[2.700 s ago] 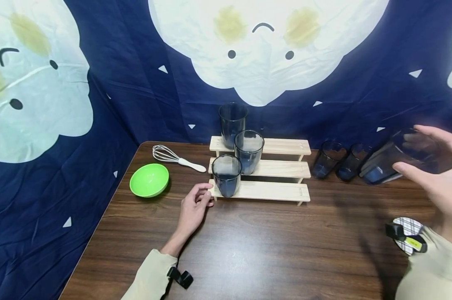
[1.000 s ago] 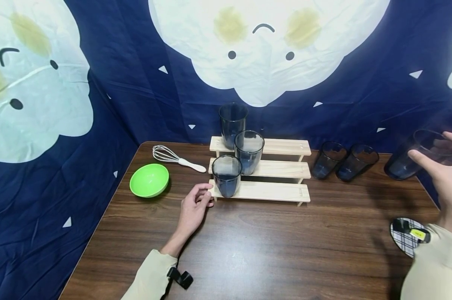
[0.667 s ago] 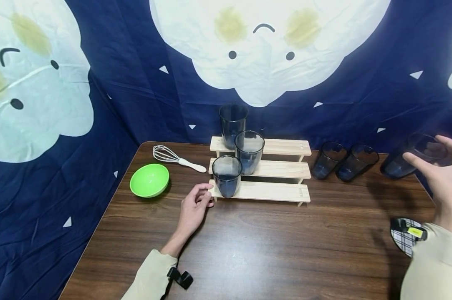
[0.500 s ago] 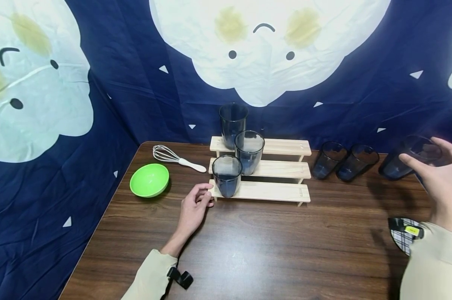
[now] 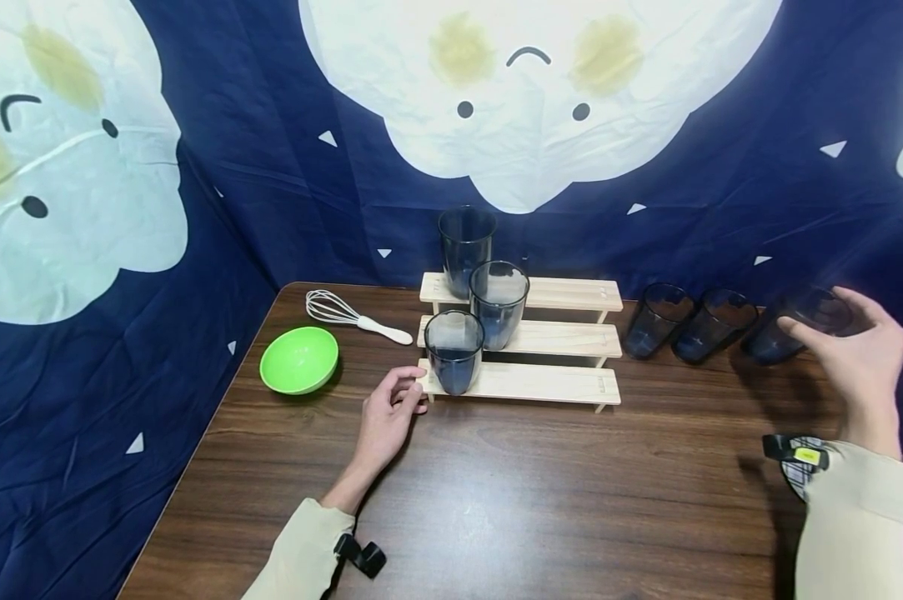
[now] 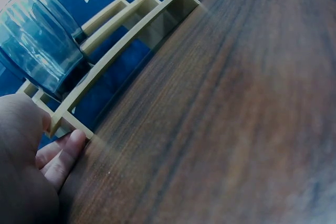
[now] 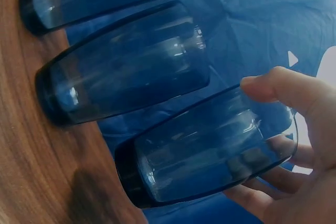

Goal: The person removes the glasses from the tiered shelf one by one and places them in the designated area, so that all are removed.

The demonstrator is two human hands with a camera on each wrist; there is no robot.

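My right hand [image 5: 860, 358] grips a tall blue-tinted drinking glass [image 7: 199, 150] near its rim, thumb on one side and fingers on the other. Two similar glasses, one at the far end [image 5: 655, 321] and one in the middle [image 5: 714, 325], stand beside it on the table's right side. Whether the held glass touches the table I cannot tell. My left hand [image 5: 391, 412] holds the left end of the lowest step of a three-step wooden rack [image 5: 549, 383]. On the rack stand a front glass [image 5: 454, 354], a middle glass [image 5: 499, 307] and a back glass [image 5: 466, 250].
A green bowl [image 5: 298, 360] and a white whisk [image 5: 357, 317] lie left of the rack on the brown wooden table [image 5: 511, 483]. A checked round pad [image 5: 796, 479] lies partly under my right wrist. A blue cloth [image 5: 308, 208] hangs behind the table.
My right hand first carried the glass to the right, then over the last second back left and lower, closer to the two standing glasses. My left hand stays at the rack's end.
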